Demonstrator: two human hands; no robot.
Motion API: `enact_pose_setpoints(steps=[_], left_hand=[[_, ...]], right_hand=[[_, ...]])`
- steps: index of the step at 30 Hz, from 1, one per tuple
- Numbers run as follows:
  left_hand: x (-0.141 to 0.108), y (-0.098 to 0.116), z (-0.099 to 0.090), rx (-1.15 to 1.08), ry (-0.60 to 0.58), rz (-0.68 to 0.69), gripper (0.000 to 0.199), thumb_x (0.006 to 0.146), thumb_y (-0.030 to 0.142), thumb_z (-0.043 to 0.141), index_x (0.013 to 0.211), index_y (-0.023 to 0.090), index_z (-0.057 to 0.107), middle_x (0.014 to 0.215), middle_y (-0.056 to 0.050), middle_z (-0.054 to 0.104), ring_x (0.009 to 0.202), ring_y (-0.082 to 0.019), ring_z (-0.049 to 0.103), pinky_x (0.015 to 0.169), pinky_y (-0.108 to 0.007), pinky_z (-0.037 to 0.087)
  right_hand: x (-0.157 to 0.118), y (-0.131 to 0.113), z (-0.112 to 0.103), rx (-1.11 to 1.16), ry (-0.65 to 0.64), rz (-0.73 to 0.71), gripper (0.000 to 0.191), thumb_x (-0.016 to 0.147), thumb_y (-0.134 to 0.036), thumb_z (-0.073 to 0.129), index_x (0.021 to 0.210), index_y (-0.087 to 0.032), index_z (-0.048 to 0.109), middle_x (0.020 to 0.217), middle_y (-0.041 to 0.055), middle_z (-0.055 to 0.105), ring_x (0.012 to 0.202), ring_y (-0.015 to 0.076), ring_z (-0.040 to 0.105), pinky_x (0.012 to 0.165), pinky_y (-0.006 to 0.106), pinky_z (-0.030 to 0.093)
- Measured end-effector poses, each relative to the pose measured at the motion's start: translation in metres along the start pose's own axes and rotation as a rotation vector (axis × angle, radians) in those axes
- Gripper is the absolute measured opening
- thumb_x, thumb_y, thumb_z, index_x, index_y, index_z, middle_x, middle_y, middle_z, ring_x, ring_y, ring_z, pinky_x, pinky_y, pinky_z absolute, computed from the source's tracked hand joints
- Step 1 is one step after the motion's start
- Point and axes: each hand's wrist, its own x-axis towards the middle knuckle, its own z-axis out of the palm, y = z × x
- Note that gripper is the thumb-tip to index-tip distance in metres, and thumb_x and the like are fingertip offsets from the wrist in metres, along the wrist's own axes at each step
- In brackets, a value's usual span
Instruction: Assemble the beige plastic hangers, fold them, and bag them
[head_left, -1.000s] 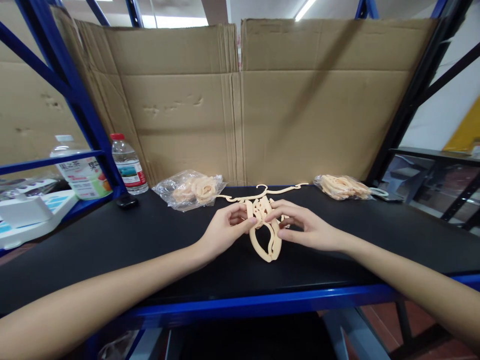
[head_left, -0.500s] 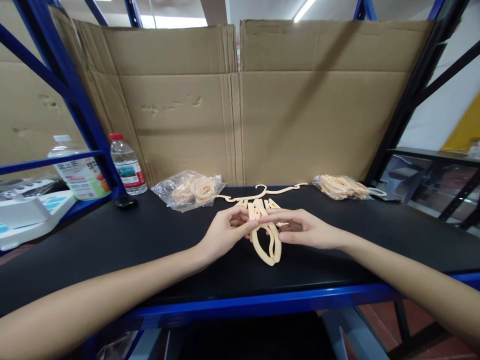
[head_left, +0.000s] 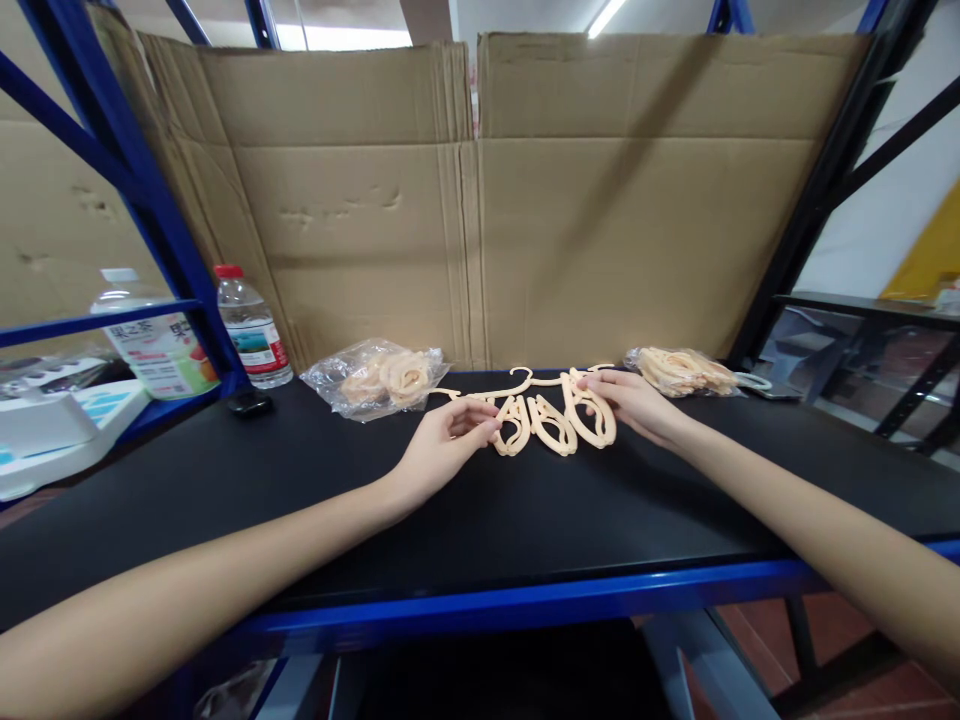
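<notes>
Three folded cream plastic hangers lie in a row on the black table, in front of an unfolded hanger [head_left: 487,391] with its hook towards the cardboard. At the right end of the row, my right hand [head_left: 630,400] pinches the top of one folded hanger [head_left: 604,436] between thumb and fingers. A second folded hanger [head_left: 556,432] lies in the middle, untouched. My left hand [head_left: 448,440] is at the left edge of the leftmost folded hanger [head_left: 513,440], its fingers loosely curled and a little apart from the thumb. Whether its fingertips touch that hanger is unclear.
A clear bag with cream hangers [head_left: 382,380] lies back left, another bagged bundle [head_left: 679,370] back right. A red-capped water bottle [head_left: 253,335] and a black mouse-like object [head_left: 250,403] are at left. Cardboard panels [head_left: 360,220] wall off the back.
My right hand has carried the folded hanger away from me and to the right, to the row's right end. My left hand has let go of it and stays near its former place.
</notes>
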Motion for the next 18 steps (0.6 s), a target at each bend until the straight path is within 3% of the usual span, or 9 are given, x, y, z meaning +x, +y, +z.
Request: enact_pose_setpoints(steps=[3,6,10,15,18], left_hand=[[0.004,-0.003,-0.004,0.008,0.031,0.001,0.029,0.075,0.033,0.069,0.095,0.013,0.061,0.092,-0.007,0.066,0.084,-0.017,0.065,0.082,-0.033,0.052],[0.008,-0.008,-0.009,0.038,0.035,0.028,0.030,0.075,0.035,0.068,0.095,0.014,0.060,0.091,-0.007,0.066,0.084,-0.018,0.064,0.082,-0.035,0.051],[0.012,-0.010,-0.014,0.193,0.016,0.077,0.028,0.077,0.036,0.063,0.094,0.015,0.059,0.095,-0.009,0.065,0.091,-0.021,0.063,0.085,-0.038,0.050],[0.008,-0.011,-0.017,0.761,-0.021,0.179,0.033,0.081,0.039,0.055,0.107,0.018,0.058,0.114,-0.010,0.060,0.112,-0.029,0.052,0.096,-0.048,0.040],[0.004,-0.014,-0.016,0.947,-0.119,0.210,0.046,0.083,0.047,0.053,0.120,0.021,0.051,0.130,-0.012,0.050,0.125,-0.032,0.039,0.103,-0.054,0.030]], right_hand=[[0.006,0.009,-0.004,-0.445,0.057,0.053,0.020,0.088,-0.033,0.051,0.088,-0.015,0.059,0.081,0.0061,0.067,0.069,0.0159,0.061,0.063,0.027,0.048],[0.002,0.009,-0.004,-0.724,0.038,0.012,0.029,0.090,-0.038,0.048,0.108,-0.016,0.053,0.089,0.0082,0.068,0.071,0.0179,0.063,0.062,0.027,0.047],[-0.005,0.003,-0.007,-0.877,0.005,-0.055,0.031,0.090,-0.036,0.047,0.109,-0.013,0.053,0.091,0.0112,0.069,0.071,0.0189,0.065,0.061,0.027,0.046],[-0.005,-0.001,-0.017,-0.844,-0.086,-0.064,0.028,0.087,-0.039,0.049,0.099,-0.016,0.058,0.077,0.0059,0.069,0.047,0.0136,0.058,0.046,0.026,0.042],[0.001,0.004,-0.021,-0.835,-0.044,-0.151,0.022,0.086,-0.034,0.050,0.093,-0.016,0.061,0.079,0.0060,0.069,0.055,0.0152,0.062,0.052,0.027,0.046]])
